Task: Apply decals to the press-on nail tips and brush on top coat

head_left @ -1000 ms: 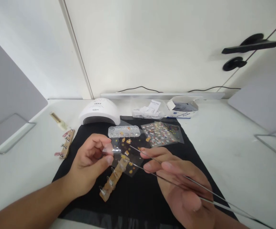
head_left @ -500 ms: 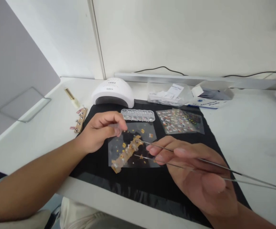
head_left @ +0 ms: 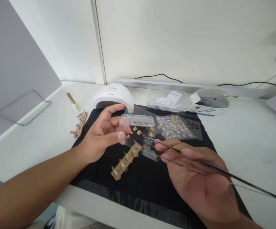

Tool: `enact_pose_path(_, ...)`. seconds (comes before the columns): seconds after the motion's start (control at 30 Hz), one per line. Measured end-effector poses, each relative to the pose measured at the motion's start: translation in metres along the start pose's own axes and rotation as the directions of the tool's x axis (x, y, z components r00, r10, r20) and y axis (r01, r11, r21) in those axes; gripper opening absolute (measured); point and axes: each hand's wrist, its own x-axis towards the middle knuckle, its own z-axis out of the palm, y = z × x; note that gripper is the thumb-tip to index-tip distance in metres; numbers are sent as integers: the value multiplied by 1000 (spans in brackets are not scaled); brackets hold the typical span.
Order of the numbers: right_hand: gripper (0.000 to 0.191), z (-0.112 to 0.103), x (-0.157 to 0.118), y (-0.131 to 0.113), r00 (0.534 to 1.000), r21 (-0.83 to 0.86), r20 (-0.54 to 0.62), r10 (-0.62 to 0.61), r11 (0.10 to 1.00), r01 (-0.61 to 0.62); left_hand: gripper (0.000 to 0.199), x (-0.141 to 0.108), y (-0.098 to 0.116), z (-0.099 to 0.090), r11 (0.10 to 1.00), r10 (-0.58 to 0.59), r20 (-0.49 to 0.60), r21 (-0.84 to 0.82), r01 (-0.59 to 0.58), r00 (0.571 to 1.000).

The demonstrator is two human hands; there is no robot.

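My left hand [head_left: 102, 136] pinches the left edge of a clear sticker sheet [head_left: 139, 136] between thumb and fingers. Orange, yellow and white motifs dot the sheet, which is raised and tilted above the mat. Long thin metal tweezers [head_left: 176, 150] rest in my right hand [head_left: 199, 171]; their tips are apart, close to the sheet. Just below the sheet, a wooden nail stand [head_left: 125, 162] carries several clear false nails and lies slanted on the black mat [head_left: 149, 187]. Behind the sheet sits a clear compartment case [head_left: 140, 120] with small decorations inside.
A white nail lamp [head_left: 114, 93] stands at the back. More sticker sheets [head_left: 176, 127] lie to the right, before a clear tub [head_left: 167, 101] of packets and an open alcohol pad box [head_left: 208, 105]. At left are a second nail stand [head_left: 80, 124] and a gold-capped bottle [head_left: 72, 100].
My left hand has taken hold of the sticker sheet and lifted it off the mat. The nail stand, earlier over the sheet, now shows on bare mat. The tweezers stay near it.
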Motion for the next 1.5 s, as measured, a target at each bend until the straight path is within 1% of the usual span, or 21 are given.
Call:
enact_pose_path(0.1, 31, -1, -1, 0, 1000, 9, 8, 14, 1000, -14, 52, -2, -1, 4, 1000, 13, -17, -14, -13, 1000)
enact_pose_path(0.2, 31, -3, -1, 1, 1000, -3, 5, 11, 1000, -11, 52, -3, -3, 8, 998, 70, -26, 9, -69, 997)
enact_pose_path(0.3, 32, -5, -1, 1, 1000, -33, -1, 11, 999, -11, 47, -5, -5, 10, 986, 137, -25, 100, -134, 990)
enact_pose_path(0.43, 32, -6, 0, 0, 1000, -48, 12, 11, 999, -10, 29, -5, -4, 10, 950, 201, 12, 240, -198, 979)
enact_pose_path(0.57, 32, -5, 0, -1, 1000, -39, 4, 2, 999, -2, 25, -5, -1, 12, 950, 163, 12, 269, -160, 987)
enact_pose_path(0.73, 33, -7, 0, -2, 1000, -21, 25, -9, 1000, 9, 31, -8, -1, 16, 955, 151, -40, 263, -135, 988)
enact_pose_path(0.8, 34, -8, 0, -3, 999, -20, 47, -12, 1000, 13, 34, -9, -3, 17, 951, 165, -67, 277, -140, 984)
enact_pose_path(0.87, 34, -10, -1, -4, 998, -21, 55, -23, 999, 24, 38, -9, -4, 17, 936, 196, -67, 310, -166, 978)
enact_pose_path(0.97, 34, -11, -1, -4, 998, -29, 57, -34, 999, 35, 40, -9, -4, 17, 897, 250, -26, 384, -222, 968)
enact_pose_path(1.03, 34, -11, -1, -5, 998, -36, 52, -42, 998, 44, 42, -10, -2, 18, 871, 267, 15, 424, -248, 964)
enact_pose_path(1.1, 33, -10, -2, -6, 997, -56, 39, -70, 996, 72, 46, -11, -1, 19, 855, 252, 61, 453, -252, 966)
enact_pose_path(1.23, 34, -8, -2, -7, 989, -109, -6, -145, 984, 144, 55, -15, -2, 22, 834, 173, 134, 507, -217, 976)
enact_pose_path(1.4, 35, -9, -2, -9, 975, -147, -36, -218, 966, 211, 63, -21, -10, 22, 818, 123, 251, 522, -241, 960)
enact_pose_path(1.5, 34, -11, 0, -11, 972, -150, -28, -235, 962, 228, 65, -25, -14, 19, 801, 131, 316, 525, -288, 940)
